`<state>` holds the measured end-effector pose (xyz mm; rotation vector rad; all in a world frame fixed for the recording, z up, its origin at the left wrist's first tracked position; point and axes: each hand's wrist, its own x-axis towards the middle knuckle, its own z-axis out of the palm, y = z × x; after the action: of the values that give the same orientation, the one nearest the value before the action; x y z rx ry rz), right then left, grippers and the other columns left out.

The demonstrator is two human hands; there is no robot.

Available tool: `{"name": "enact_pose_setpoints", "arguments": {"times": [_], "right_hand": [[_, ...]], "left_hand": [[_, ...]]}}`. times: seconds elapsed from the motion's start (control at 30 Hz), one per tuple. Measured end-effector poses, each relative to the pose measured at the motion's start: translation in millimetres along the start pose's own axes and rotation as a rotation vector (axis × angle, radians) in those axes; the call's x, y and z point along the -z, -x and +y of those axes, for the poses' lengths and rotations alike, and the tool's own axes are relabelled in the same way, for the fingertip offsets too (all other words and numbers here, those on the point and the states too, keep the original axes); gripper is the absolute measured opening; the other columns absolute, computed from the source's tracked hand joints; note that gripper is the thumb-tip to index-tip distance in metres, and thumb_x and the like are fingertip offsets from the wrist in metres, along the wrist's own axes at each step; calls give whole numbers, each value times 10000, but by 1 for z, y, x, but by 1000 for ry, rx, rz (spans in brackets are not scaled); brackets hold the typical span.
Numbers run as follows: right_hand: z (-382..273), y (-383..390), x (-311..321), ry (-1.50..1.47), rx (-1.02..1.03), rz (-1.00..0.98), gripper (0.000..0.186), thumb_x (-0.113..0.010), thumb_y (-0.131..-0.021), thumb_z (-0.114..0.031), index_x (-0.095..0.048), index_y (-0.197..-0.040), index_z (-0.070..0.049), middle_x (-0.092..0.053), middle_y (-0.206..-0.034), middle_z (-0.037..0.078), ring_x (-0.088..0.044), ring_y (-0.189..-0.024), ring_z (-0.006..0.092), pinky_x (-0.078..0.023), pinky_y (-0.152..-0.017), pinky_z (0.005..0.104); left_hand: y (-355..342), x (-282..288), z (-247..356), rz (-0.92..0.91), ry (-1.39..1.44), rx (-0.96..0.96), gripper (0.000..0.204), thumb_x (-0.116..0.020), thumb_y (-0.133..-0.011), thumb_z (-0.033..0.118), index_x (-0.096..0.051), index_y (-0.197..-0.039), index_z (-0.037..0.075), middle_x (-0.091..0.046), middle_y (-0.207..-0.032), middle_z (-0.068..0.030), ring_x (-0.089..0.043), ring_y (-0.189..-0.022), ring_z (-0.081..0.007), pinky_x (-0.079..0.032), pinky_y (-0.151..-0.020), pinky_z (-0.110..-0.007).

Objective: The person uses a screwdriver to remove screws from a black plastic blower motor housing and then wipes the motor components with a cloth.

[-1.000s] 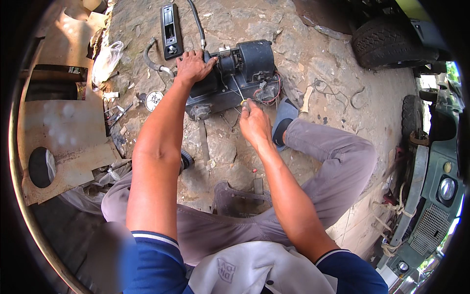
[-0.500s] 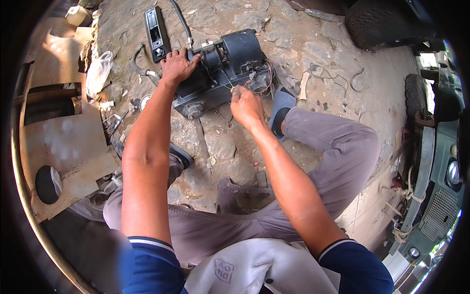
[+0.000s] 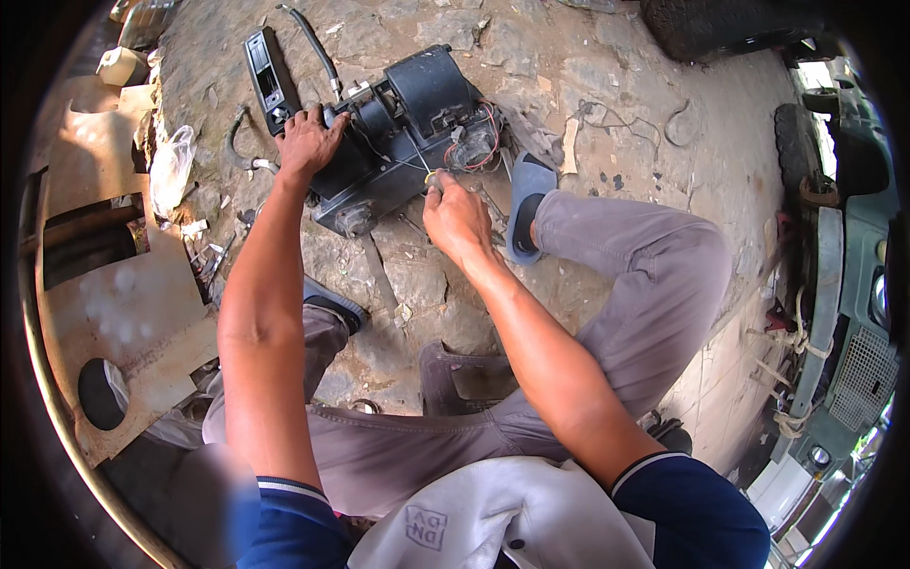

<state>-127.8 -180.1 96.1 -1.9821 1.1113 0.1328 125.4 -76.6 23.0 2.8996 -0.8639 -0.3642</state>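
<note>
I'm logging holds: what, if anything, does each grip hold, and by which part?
The right grip holds a yellow-collared, metal-shafted screwdriver by its handle; the left grip rests on the boxy black plastic unit, apparently holding nothing.

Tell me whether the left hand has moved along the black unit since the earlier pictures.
No, not visibly. Against the black unit, the left hand keeps its place at the left end, near the black hose; the camera's view has shifted.
</note>
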Motion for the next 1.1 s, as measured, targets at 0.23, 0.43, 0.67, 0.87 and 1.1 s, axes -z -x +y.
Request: {"name": "enact_pose_setpoints", "arguments": {"times": [0.23, 0.43, 0.67, 0.87, 1.1], "right_hand": [[9, -32, -7, -127, 39, 19, 260, -532, -904, -202, -655, -1085, -62, -683, -1004, 258, -632, -995, 462, -510, -849, 495], [27, -52, -2, -270, 85, 14, 245, -565, -893, -229, -699, -1026, -72, -699, -1023, 197, -659, -976, 403, -523, -835, 454], [-39, -59, 47, 266, 85, -230, 290, -566, -851, -144, -702, -1082, -33, -686, -1100, 247, -650, -1092, 383, -527, -925, 458], [-6, -38, 35, 190, 73, -154, 268, -564, -884, -198, -671, -1086, -60, -696, -1066, 229, -652, -1049, 416, -518, -915, 481], [-11, -8, 19, 108, 92, -109, 253, -546, -909, -200, -631, -1076, -30, -698, -981, 245, -660, -983, 438, -525, -859, 507]], "left_hand": [[0, -1, 0, -29, -14, 30, 816, -422, -905, 715, -443, -1445, 103, -473, -1430, -218, -404, -1358, -399, -325, -1063, -605], [-1, -3, -1, 3, 1, 12, 765, -462, -915, 662, -473, -1416, 85, -505, -1397, -194, -428, -1329, -395, -331, -1048, -610], [3, -4, -2, 18, -5, 2, 756, -471, -910, 660, -482, -1404, 89, -502, -1404, -190, -431, -1327, -397, -333, -1044, -603], [1, 1, 1, 5, 1, 3, 744, -468, -914, 650, -482, -1402, 89, -509, -1390, -207, -433, -1323, -402, -336, -1037, -612], [3, -2, 0, 22, -6, 11, 778, -467, -900, 674, -485, -1392, 72, -515, -1389, -204, -437, -1324, -390, -327, -1051, -611]]}}
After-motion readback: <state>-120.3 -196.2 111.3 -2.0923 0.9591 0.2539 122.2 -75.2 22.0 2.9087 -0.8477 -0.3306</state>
